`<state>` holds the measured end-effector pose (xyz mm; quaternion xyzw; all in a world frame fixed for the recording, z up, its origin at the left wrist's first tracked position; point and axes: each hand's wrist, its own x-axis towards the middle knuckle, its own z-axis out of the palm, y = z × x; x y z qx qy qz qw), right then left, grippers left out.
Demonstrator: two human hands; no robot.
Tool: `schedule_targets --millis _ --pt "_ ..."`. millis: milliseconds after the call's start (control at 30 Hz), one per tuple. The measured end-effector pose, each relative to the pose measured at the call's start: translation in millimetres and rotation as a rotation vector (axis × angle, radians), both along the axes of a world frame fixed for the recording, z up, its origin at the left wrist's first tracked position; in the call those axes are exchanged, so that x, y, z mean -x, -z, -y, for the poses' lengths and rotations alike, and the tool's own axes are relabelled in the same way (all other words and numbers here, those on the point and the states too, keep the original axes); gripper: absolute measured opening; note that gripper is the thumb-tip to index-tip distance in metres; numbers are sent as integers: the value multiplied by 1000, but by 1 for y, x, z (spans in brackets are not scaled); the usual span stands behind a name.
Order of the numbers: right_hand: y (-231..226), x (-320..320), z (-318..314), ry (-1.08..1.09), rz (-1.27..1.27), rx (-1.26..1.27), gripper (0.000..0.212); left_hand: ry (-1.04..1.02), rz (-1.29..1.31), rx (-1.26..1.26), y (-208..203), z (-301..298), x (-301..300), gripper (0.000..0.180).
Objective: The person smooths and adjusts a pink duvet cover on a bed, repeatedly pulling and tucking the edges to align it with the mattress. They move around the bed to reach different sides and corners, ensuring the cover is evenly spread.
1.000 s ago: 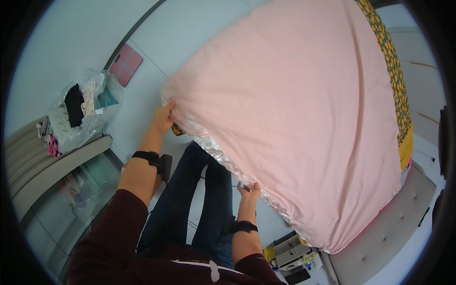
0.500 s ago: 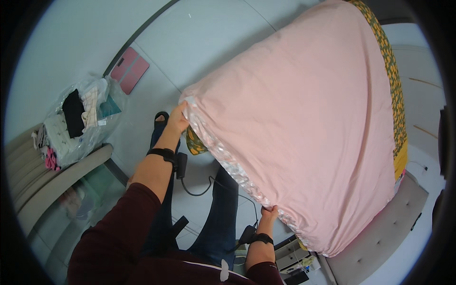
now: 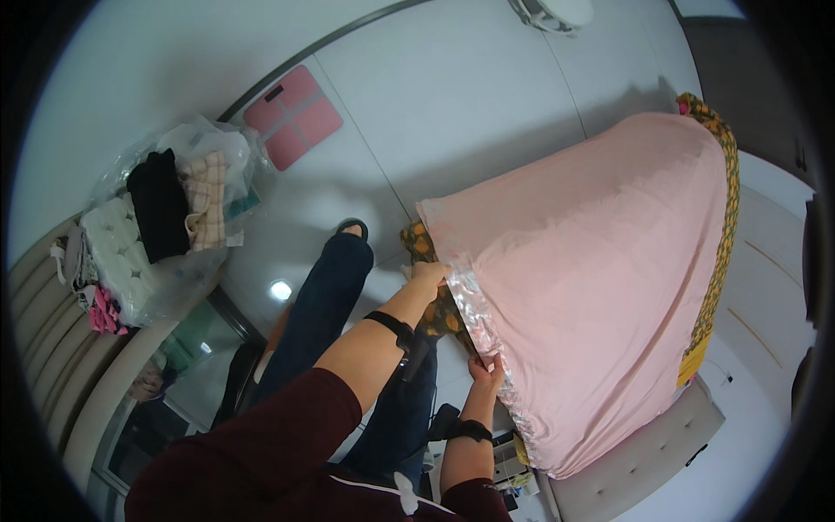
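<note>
A large pink quilt (image 3: 600, 278) with a shiny, pale patterned border lies spread over the bed. At its near edge my left hand (image 3: 429, 277) is closed on the border. Further along that edge, toward the headboard, my right hand (image 3: 487, 372) pinches the border too. The quilt's near left corner hangs beyond my left hand. Dark green cloth with a yellow-orange pattern (image 3: 445, 315) shows beneath the quilt beside my left hand. Similar patterned cloth (image 3: 724, 200) runs along the far side of the bed.
A padded grey headboard (image 3: 639, 461) stands at the lower right. On the left, a bench (image 3: 52, 348) carries a clear plastic bag with white packs and folded clothes (image 3: 158, 204). A pink scale (image 3: 294, 117) lies on the floor. A round white object (image 3: 557, 13) is at the top.
The raised quilt edge has come down, and the quilt lies flatter over the bed. My left hand has moved right, closer to my right hand. The view has shifted, showing more floor.
</note>
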<state>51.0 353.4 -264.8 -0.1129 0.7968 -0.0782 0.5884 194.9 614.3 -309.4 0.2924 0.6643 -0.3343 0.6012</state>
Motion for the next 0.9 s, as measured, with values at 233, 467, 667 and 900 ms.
schedule_targets --millis 233,467,667,900 --pt "-11 -59 -68 -795 -426 215 33 92 376 -73 -39 -147 -67 28" --pt "12 -194 -83 -1042 -886 781 74 -62 688 -286 -144 -297 -161 32" --pt "36 -326 -142 -1476 -832 443 87 155 607 -402 -215 -278 -278 31" --pt "-8 -462 -49 -1224 46 596 46 376 929 -228 -276 -135 -471 25"
